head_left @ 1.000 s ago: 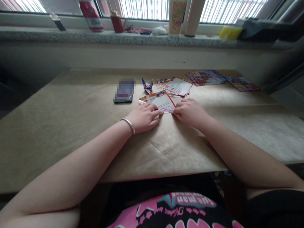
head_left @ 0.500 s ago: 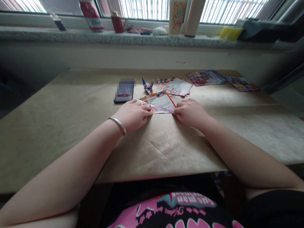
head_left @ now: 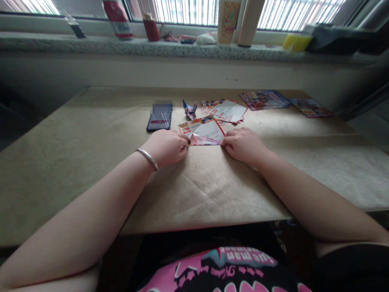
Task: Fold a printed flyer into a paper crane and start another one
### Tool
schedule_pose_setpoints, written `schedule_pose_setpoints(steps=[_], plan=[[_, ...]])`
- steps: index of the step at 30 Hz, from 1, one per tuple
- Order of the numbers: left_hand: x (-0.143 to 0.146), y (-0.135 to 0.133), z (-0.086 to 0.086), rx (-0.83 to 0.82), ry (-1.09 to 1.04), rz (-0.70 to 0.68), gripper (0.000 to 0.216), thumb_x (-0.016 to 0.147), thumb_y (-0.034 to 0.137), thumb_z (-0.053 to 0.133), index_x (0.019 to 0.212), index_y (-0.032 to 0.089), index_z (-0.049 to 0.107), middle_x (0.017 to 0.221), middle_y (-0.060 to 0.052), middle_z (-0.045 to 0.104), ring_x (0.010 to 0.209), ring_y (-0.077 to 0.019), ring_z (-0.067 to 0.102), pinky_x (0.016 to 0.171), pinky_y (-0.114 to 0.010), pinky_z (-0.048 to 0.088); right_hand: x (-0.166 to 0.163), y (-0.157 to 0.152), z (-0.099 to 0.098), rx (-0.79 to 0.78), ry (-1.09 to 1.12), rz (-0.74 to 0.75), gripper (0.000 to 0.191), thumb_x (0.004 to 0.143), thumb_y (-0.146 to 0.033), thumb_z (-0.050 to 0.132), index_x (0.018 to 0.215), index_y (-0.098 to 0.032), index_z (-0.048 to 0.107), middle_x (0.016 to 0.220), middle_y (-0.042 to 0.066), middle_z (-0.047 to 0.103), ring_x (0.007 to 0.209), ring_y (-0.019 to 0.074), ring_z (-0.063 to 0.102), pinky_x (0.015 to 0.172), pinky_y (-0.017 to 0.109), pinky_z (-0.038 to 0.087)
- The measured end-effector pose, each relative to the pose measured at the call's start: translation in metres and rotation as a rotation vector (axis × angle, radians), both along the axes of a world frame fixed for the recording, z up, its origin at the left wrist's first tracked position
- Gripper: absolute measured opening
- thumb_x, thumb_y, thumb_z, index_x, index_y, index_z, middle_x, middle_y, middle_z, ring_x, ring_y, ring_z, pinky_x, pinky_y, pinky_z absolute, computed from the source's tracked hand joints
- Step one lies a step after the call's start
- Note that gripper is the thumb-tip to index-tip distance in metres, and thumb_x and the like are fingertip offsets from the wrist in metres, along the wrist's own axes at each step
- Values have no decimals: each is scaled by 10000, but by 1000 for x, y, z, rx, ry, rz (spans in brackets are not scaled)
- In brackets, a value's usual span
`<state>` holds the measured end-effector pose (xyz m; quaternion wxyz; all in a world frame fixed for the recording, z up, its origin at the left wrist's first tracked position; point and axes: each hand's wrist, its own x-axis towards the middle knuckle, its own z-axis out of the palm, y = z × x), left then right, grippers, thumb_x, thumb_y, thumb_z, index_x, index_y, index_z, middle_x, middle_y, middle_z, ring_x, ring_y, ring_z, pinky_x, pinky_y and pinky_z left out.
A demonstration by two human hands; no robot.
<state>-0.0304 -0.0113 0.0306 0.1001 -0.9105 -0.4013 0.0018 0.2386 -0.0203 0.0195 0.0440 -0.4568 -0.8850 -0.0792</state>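
Observation:
A printed sheet of paper point(head_left: 206, 132), white with red and orange edges, lies on the table with its near edge folded up in a narrow strip. My left hand point(head_left: 167, 147), with a silver bangle on the wrist, has its fingers closed on the sheet's near left corner. At the near right corner, the curled thumb and fingers of my right hand point(head_left: 243, 144) pinch the paper. Just beyond the sheet stands a small folded paper crane point(head_left: 190, 110). A dark phone point(head_left: 159, 121) rests past my left hand.
Several printed sheets point(head_left: 229, 110) lie fanned behind the folded one. Farther right are a stack of colourful leaflets point(head_left: 266, 99) and another leaflet point(head_left: 313, 108). On the stone windowsill point(head_left: 182, 49) stand a red-and-white can point(head_left: 118, 20), a patterned cup point(head_left: 227, 22) and a yellow item point(head_left: 297, 42).
My left hand has slid slightly left along the folded edge toward the sheet's corner, uncovering more of the paper. My right hand stays at its corner.

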Motion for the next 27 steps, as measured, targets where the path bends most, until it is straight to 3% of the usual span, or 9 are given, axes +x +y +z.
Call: schedule_pose_setpoints(steps=[3, 8, 16, 20, 27], plan=[[4, 4, -8, 50, -24, -18, 340, 896, 332, 429, 936, 189, 735, 951, -84, 728, 882, -231, 658, 749, -340, 501, -1, 3, -4, 10, 36, 7, 262, 873, -197, 470, 936, -179, 724, 1008, 90, 707, 911, 225, 592, 815, 341, 367], [11, 11, -19, 144, -89, -58, 346, 964, 329, 402, 1073, 222, 713, 969, -93, 701, 913, -246, 641, 716, -352, 465, -2, 7, -9, 49, 70, 9, 250, 901, -276, 472, 928, -176, 699, 973, 101, 694, 954, 255, 561, 838, 356, 367], [19, 7, -18, 247, -16, -83, 308, 955, 232, 418, 815, 184, 688, 871, -81, 703, 849, -230, 639, 687, -362, 398, -7, 9, -14, 44, 192, 62, 206, 881, -280, 523, 932, -197, 705, 978, 76, 701, 968, 247, 547, 880, 348, 375], [26, 3, -21, 261, -108, -49, 244, 916, 234, 463, 802, 180, 672, 838, -80, 696, 808, -223, 637, 652, -351, 374, -16, 5, -16, 39, 250, 66, 181, 869, -234, 521, 895, -199, 697, 936, 69, 710, 936, 241, 559, 858, 342, 392], [33, 6, -29, 319, -285, -121, 147, 836, 208, 525, 748, 175, 638, 766, -50, 667, 685, -182, 601, 598, -314, 344, -23, 5, -21, 82, 469, 67, 68, 786, -187, 579, 794, -209, 643, 817, 53, 694, 831, 228, 575, 778, 336, 431]])
